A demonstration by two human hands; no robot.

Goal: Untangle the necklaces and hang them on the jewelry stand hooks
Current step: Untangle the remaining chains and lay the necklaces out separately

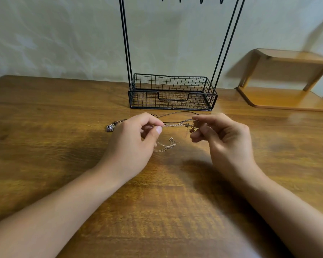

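Charm (110,127): lay on the table (45,127) at the left hand's 9 o'clock, on a dark cord (177,113).
Left hand (132,144): thumb and forefinger pinched the gold chain (172,125).
Chain: light, limp, likely slippery and easily kinked; slack drooped at 6 o'clock.
Right hand (226,138): fingertips pinched the knot by the pendant (192,127); best gripped beside it.
Stand (172,92): at 12 o'clock, hooks (201,0) bare.
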